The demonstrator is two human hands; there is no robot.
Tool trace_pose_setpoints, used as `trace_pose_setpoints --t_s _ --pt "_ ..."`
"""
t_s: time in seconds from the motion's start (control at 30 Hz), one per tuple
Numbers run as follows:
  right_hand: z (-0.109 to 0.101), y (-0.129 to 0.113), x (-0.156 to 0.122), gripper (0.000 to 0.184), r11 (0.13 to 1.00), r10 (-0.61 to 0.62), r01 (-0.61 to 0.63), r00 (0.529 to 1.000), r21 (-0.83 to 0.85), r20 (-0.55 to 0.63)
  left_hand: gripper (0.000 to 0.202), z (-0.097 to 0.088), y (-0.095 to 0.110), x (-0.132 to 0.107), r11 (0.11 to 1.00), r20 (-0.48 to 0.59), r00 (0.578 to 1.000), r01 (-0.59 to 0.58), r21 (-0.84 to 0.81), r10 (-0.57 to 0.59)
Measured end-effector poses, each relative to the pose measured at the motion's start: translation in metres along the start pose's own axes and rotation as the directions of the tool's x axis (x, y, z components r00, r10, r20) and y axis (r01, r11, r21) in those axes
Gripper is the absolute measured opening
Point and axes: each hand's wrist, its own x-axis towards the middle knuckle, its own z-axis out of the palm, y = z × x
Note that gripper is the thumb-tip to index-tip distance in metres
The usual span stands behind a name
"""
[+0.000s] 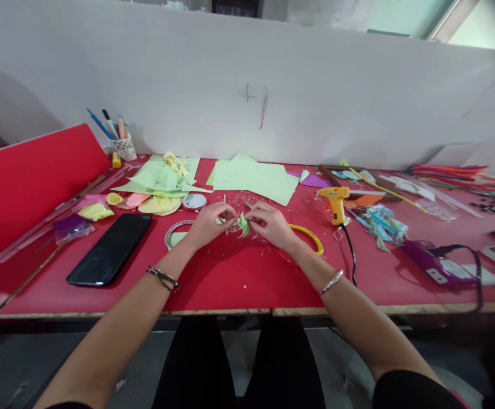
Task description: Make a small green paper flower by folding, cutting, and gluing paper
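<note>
My left hand (212, 221) and my right hand (270, 224) meet over the middle of the red table (238, 278). Both pinch a small light-green fringed paper piece (242, 225) held between their fingertips, just above the tabletop. A thin wooden stick (225, 205) pokes up beside my left fingers; whether they hold it I cannot tell. Small paper scraps lie scattered under and around the hands. A yellow ring-shaped band (311, 234) lies just right of my right wrist.
Light-green paper sheets (253, 177) lie behind the hands, more folded paper (162, 177) at back left. A black phone (111, 248) lies left, a round tape roll (177, 232) near it. A yellow glue gun (336, 200) stands right, a purple device (432, 262) with cable farther right. A pen cup (123, 146) stands by the wall.
</note>
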Motion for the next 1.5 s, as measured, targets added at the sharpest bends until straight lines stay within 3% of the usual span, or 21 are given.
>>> trace_pose_setpoints --t_s 0.23,0.57,0.87,1.1,1.3,1.5 --pt "0.000 -0.001 0.000 0.012 1.000 0.018 -0.018 1.000 -0.016 -0.003 0.019 -0.003 0.004 -0.003 1.000 0.047 0.999 -0.001 0.010 0.000" --pt "0.000 0.001 0.000 0.007 0.995 0.083 -0.088 0.993 -0.051 -0.083 0.016 0.001 0.000 -0.001 0.999 0.008 0.999 -0.051 0.015 0.051" --pt "0.001 -0.001 0.000 0.010 0.998 0.056 -0.056 0.998 0.000 -0.041 0.010 0.001 -0.005 -0.001 0.988 -0.023 0.993 -0.115 0.099 0.117" --pt "0.001 -0.002 0.000 0.008 0.998 0.056 -0.056 0.997 0.000 -0.047 0.005 0.002 -0.005 -0.001 0.987 0.043 0.994 -0.109 0.120 0.105" --pt "0.001 -0.003 0.000 0.008 0.999 0.040 -0.041 0.999 0.000 -0.034 0.009 0.001 -0.008 0.000 0.959 0.044 0.990 -0.140 0.245 0.134" --pt "0.003 -0.002 -0.001 0.008 0.998 0.063 -0.062 0.998 0.006 -0.028 0.012 0.004 -0.004 -0.002 0.989 0.056 0.994 -0.102 0.105 0.096"
